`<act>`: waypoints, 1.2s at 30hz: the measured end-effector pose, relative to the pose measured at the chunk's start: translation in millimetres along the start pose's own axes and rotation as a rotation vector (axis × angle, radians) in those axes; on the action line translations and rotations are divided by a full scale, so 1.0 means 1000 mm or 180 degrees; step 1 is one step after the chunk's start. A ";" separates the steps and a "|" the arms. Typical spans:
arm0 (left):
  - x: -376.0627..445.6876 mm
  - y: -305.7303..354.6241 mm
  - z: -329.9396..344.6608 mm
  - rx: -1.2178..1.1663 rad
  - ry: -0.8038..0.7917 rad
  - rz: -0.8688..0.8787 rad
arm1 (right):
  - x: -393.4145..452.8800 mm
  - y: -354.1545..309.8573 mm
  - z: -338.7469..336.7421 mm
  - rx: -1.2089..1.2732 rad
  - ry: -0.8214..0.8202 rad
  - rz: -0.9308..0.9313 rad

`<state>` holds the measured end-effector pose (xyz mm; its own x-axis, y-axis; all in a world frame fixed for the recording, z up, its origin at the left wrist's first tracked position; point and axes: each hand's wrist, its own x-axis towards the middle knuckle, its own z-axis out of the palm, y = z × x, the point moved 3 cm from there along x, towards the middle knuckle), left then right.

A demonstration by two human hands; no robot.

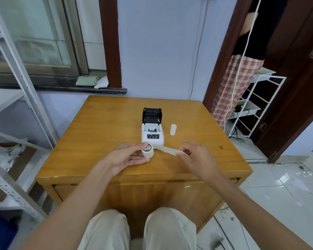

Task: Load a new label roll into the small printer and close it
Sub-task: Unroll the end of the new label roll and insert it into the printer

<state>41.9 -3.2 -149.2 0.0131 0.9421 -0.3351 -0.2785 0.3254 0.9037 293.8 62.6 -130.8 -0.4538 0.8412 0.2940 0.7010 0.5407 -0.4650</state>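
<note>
A small white printer stands in the middle of the wooden table with its black lid tipped up and back, the roll bay open. Just in front of it my left hand holds a cream label roll between thumb and fingers. A strip of labels runs from the roll to the right. My right hand pinches the free end of that strip.
A small white cylinder stands upright to the right of the printer. A person in checked trousers stands in the doorway at the back right beside a white wire rack. Metal shelving lines the left.
</note>
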 end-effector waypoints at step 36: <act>0.005 -0.008 -0.006 -0.0617 0.0567 0.0423 | -0.026 -0.066 0.045 -0.0568 -0.0485 -0.1208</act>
<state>38.1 -1.6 -159.9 -0.1999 0.9406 -0.2743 -0.4449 0.1623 0.8808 235.0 5.2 -145.3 -0.7638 0.5800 0.2833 0.5471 0.8146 -0.1928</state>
